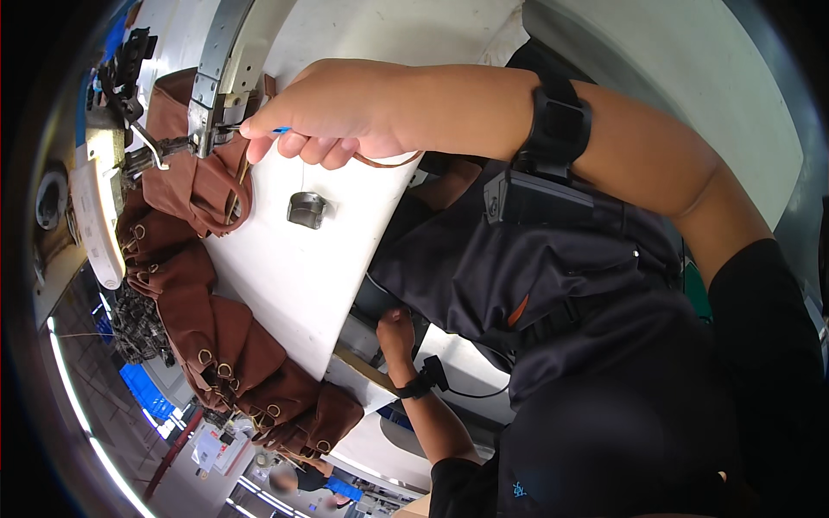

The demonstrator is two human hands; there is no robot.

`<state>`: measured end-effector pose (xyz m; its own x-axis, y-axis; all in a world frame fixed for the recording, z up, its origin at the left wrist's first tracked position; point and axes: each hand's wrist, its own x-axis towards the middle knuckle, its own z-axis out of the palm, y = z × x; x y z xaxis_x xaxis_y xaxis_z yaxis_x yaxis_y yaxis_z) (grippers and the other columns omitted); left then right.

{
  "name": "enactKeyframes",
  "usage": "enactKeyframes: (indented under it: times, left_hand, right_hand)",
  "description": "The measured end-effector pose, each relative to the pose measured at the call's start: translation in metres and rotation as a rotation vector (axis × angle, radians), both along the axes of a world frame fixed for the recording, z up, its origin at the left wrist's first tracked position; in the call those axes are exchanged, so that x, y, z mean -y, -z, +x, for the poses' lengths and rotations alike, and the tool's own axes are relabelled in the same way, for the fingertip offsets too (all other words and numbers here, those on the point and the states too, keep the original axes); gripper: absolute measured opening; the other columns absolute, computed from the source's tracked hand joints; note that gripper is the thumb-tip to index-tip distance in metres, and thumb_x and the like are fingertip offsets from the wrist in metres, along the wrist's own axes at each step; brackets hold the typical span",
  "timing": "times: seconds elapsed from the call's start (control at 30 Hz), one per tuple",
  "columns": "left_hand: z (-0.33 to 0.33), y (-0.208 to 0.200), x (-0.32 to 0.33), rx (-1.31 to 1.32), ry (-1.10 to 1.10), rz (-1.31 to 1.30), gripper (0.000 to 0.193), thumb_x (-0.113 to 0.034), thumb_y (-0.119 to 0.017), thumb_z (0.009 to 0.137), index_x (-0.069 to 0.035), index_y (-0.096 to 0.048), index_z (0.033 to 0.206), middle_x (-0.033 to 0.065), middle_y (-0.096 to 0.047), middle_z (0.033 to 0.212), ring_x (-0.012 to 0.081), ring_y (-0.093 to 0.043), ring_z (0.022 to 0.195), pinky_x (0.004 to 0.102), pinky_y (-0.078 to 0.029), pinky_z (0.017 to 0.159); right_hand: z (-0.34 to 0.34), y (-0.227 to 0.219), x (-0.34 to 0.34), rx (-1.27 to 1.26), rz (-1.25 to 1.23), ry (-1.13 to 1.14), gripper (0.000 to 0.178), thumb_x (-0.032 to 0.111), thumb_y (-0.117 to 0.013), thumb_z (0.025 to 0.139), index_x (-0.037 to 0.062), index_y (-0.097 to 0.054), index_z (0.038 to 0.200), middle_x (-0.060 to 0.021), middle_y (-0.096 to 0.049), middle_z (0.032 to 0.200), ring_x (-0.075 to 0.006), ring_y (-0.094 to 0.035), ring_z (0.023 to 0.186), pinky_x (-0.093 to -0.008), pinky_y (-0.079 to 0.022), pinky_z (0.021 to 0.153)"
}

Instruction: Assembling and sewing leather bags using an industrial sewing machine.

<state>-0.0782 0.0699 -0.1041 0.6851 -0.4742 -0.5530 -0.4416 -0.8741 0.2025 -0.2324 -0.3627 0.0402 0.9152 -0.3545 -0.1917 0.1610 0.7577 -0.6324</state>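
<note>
Hands: 2. Right hand (319, 116), upper left of frame: closed, fingertips together at the metal machine head (204, 91); a bit of a blue item (281, 130) shows in the grip, kind unclear. Left hand (396, 332), lower centre, beyond the worktop's edge: fingers curled, cannot tell whether they hold anything.

Brown pieces (229, 332): several, overlapping, exact count not possible; they run from beside the machine head down the left to lower centre. At least 4 brass rings (205, 356) on them; 1 loop handle (245, 207) at upper left.

Small dark object (302, 210): 1, alone on the white worktop (289, 268). Wristbands (557, 129): 2, black.

Edges and room: worktop edge slants from upper centre to lower centre, dark apron (484, 250) right of it. Bare strip lies between brown pieces and edge; right hand's room is tight against the machine head.
</note>
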Motion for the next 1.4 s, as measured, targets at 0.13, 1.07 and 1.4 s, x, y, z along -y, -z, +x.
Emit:
enactKeyframes:
  times: [0.13, 1.07, 1.4]
  left_hand:
    - [0.001, 0.000, 0.001, 0.004, 0.022, 0.046, 0.031, -0.025, -0.065, 0.090, 0.003, -0.074, 0.099, 0.0246, -0.073, 0.095, 0.0372, -0.073, 0.096, 0.0413, -0.056, 0.083]
    - [0.002, 0.006, -0.003, -0.013, -0.020, 0.046, 0.029, -0.023, -0.062, 0.090, 0.002, -0.074, 0.097, 0.0232, -0.074, 0.092, 0.0360, -0.073, 0.091, 0.0413, -0.055, 0.081]
    - [0.006, 0.011, -0.003, -0.013, -0.032, 0.043, 0.026, -0.022, -0.057, 0.090, -0.002, -0.073, 0.088, 0.0227, -0.070, 0.081, 0.0385, -0.071, 0.080, 0.0444, -0.052, 0.071]
  right_hand:
    - [-0.001, 0.004, 0.002, 0.011, -0.004, -0.016, 0.026, 0.022, -0.064, 0.097, -0.0039, -0.067, 0.102, 0.0050, -0.045, 0.067, -0.0033, -0.029, 0.050, -0.0222, -0.021, 0.043]
    - [-0.001, -0.001, -0.006, 0.023, 0.008, 0.030, 0.025, 0.020, -0.061, 0.096, -0.0044, -0.065, 0.103, 0.0050, -0.043, 0.064, -0.0044, -0.030, 0.051, -0.0234, -0.023, 0.045]
    - [0.001, -0.003, -0.010, 0.031, 0.042, 0.051, 0.023, 0.017, -0.062, 0.096, -0.0053, -0.066, 0.101, 0.0039, -0.045, 0.066, -0.0049, -0.031, 0.051, -0.0234, -0.023, 0.045]
